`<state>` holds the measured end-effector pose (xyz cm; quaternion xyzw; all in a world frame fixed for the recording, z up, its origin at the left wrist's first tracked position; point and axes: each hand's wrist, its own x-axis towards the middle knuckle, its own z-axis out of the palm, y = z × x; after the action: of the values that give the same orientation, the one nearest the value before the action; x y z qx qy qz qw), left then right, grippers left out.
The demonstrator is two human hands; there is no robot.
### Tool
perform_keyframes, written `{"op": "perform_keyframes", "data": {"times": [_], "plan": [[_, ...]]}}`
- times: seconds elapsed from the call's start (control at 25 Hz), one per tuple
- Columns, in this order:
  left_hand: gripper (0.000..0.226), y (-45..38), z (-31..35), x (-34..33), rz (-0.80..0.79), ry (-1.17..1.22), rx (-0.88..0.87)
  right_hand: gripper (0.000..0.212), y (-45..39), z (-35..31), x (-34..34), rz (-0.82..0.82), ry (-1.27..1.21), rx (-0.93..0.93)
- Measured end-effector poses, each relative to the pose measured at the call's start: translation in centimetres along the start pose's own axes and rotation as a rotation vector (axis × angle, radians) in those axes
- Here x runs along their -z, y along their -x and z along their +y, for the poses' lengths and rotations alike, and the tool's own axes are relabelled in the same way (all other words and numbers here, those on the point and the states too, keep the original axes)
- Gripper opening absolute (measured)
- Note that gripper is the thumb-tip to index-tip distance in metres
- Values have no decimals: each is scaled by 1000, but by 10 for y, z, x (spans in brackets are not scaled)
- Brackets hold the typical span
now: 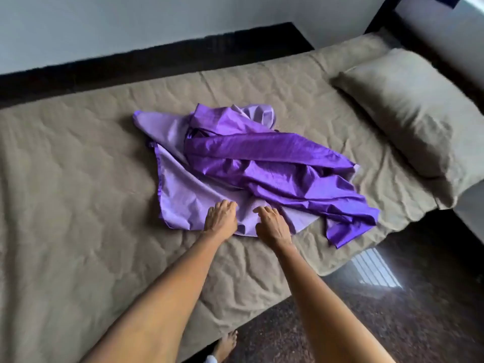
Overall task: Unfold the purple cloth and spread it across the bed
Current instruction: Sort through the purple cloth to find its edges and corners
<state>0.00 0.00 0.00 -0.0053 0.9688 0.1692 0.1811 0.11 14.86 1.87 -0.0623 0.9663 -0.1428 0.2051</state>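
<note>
The cloth point(243, 166) lies crumpled mid-bed point(78, 179), no writing visible. Left hand point(221, 218) and right hand point(272, 224) rest on its near edge, fingers curled into the fabric.

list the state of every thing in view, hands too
purple cloth: bunched in a heap, not spread
bed: covered by a wrinkled tan quilt
pillow: lying flat at the bed's end
left hand: on the cloth's near edge
right hand: on the cloth's near edge
</note>
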Motion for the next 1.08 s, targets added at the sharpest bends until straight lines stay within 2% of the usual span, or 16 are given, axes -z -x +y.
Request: {"op": "perform_keyframes", "data": {"times": [0.08, 0.16, 0.24, 0.32, 0.4, 0.52, 0.6, 0.72, 0.8, 0.92, 1.0, 1.08], "plan": [[43, -19, 1, -29, -70, -56, 11, 48, -18, 21, -23, -89, 67, 93], [51, -35, -3, -57, -137, -138, 17, 66, -31, 42, -46, -142, 135, 160], [43, -47, -4, -75, -104, -177, 11, 70, -43, 54, -67, -92, 219, 187], [26, -52, -4, -78, -2, -150, 31, 43, -48, 54, -75, 3, 277, 187], [18, -51, -2, -67, 44, -12, 78, 16, -54, 45, -68, 43, 174, 131], [17, -44, 4, -18, 116, 264, 187, 16, -52, 21, -25, 57, -291, -65], [17, -34, 14, 24, 201, 306, 113, 13, -44, 3, 20, 70, -483, -120], [22, -7, 29, 74, 414, 285, -109, 21, -33, -19, 84, 121, -458, -69], [30, 20, 39, 102, 456, 238, -177, 22, -19, -45, 128, 161, -427, 30], [45, 61, 63, 142, 406, 350, -107, 24, 12, -97, 186, 206, -397, 137], [47, 78, 78, 179, 487, 558, 1, 27, 34, -127, 222, 199, -390, 211], [39, 94, 87, 221, 617, 671, 73, 26, 62, -145, 258, 223, -413, 255]]}}
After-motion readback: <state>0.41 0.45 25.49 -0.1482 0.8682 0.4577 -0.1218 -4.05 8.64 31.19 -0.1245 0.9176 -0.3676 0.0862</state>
